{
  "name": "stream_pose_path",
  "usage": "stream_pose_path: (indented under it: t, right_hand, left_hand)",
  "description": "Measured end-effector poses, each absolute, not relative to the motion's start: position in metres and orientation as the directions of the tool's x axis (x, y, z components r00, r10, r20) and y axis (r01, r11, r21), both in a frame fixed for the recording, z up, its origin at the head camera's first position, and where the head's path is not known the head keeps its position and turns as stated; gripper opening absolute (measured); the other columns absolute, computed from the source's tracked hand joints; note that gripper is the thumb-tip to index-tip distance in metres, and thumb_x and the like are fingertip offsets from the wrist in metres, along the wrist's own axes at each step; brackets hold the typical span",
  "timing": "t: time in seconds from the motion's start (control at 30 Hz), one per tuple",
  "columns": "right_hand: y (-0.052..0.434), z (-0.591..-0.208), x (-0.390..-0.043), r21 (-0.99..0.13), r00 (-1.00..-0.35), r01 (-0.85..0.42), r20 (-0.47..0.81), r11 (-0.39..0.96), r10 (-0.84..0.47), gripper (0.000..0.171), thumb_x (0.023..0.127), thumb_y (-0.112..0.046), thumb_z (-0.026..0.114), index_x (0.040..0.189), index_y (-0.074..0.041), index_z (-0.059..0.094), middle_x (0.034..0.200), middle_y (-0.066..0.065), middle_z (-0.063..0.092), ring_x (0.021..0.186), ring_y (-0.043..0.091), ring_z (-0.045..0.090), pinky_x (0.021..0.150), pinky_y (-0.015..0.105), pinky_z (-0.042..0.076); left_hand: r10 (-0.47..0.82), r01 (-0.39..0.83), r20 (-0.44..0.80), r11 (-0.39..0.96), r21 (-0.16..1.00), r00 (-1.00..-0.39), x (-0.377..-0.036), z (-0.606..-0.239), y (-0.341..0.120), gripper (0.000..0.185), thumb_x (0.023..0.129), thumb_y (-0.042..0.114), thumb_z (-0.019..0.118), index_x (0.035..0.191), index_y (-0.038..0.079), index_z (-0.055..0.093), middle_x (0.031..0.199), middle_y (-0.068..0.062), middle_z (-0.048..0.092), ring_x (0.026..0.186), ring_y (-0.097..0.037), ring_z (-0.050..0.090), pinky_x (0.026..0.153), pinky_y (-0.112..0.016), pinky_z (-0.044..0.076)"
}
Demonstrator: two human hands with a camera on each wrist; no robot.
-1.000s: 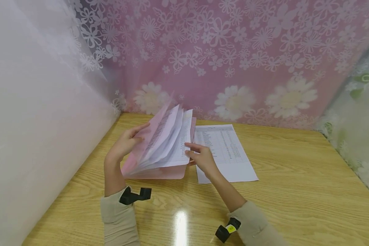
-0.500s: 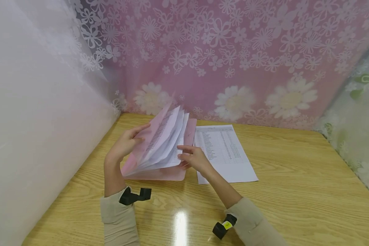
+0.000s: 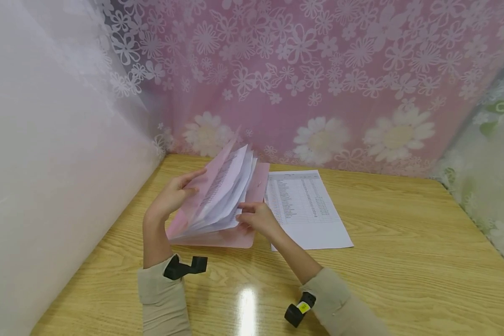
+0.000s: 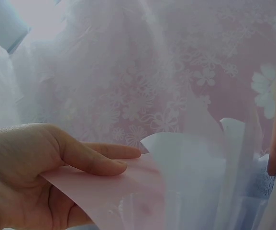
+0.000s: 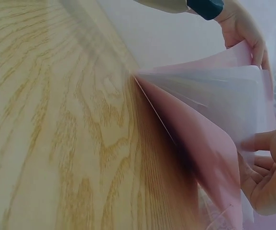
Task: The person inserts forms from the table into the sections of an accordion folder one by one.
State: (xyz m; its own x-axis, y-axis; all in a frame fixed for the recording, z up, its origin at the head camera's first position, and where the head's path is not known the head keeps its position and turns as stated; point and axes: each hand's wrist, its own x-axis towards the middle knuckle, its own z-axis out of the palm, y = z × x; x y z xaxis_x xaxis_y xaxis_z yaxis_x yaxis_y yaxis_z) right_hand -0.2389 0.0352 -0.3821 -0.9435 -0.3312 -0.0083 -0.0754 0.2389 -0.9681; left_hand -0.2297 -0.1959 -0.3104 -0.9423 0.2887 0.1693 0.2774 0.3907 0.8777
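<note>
I am watching the left hand (image 3: 172, 196) gripping the raised front cover of a translucent pink plastic folder (image 3: 231, 235), thumb on one face and fingers behind it, so the folder is standing open on the pale wood-grain counter (image 3: 382, 261) near its back left corner. The right hand (image 3: 258, 218) is pinching the lower edge of the fanned white printed sheets (image 3: 224, 191) inside it, fingers curled under them. A single white sheet with printed columns (image 3: 304, 210) is lying flat just beside the folder, on its right.
</note>
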Motion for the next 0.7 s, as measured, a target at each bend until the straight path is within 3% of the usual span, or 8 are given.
stream_pose_path:
  t: [0.3, 0.7]
  right_hand:
    - [0.0266, -0.3883, -0.2417, -0.953, -0.959, -0.118, 0.036, 0.279, -0.283, 0.036, 0.077, 0.0, 0.065, 0.112, 0.009, 0.062, 0.095, 0.02, 0.066, 0.058, 0.016, 0.06, 0.052, 0.029, 0.051]
    - [0.0311, -0.3846, -0.2359, -0.948, -0.96, -0.112, 0.026, 0.298, -0.28, 0.039, 0.082, -0.011, 0.062, 0.118, 0.003, 0.06, 0.103, 0.015, 0.064, 0.066, 0.02, 0.063, 0.056, 0.031, 0.051]
  left_hand:
    - [0.296, 0.276, 0.165, 0.387, 0.88, -0.941, -0.2313, -0.3096, -0.1957, 0.05, 0.09, -0.004, 0.044, 0.139, 0.007, 0.042, 0.143, -0.009, 0.033, 0.131, -0.021, 0.022, 0.098, -0.043, 0.026]
    - [0.298, 0.268, 0.163, 0.357, 0.895, -0.941, -0.2312, -0.3114, -0.1968, 0.051, 0.09, -0.005, 0.042, 0.139, 0.006, 0.04, 0.144, -0.01, 0.032, 0.132, -0.022, 0.021, 0.098, -0.044, 0.026]
